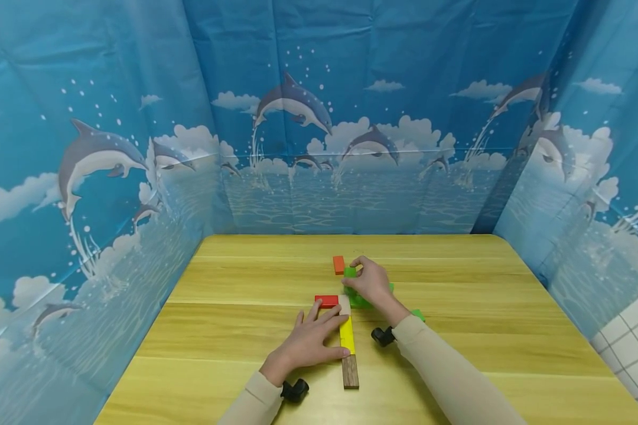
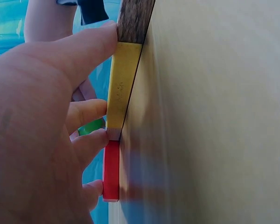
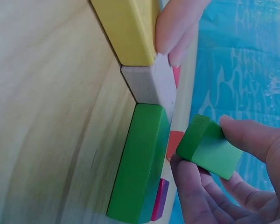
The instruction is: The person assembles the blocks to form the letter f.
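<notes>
My right hand point(image 1: 372, 284) pinches a small green block point(image 3: 217, 151) between thumb and fingertips, raised over the row of blocks. Below it a longer green block point(image 3: 140, 163) lies on the table, its end at a whitish block point(image 3: 151, 84). My left hand point(image 1: 311, 341) is spread over the row, fingers fairly straight. Its thumb tip is at the joint of the yellow block point(image 2: 121, 88) and the dark brown wood-grain block point(image 1: 350, 373). Other left fingertips touch the yellow block's side, the whitish block and the red block point(image 1: 326, 301).
An orange-red block point(image 1: 338, 265) lies beyond the row. A magenta block point(image 3: 159, 200) shows behind the long green one. Another green block point(image 1: 417, 314) is partly hidden by the right sleeve. Dolphin-print curtains point(image 1: 345, 195) surround the wooden table point(image 1: 234, 283).
</notes>
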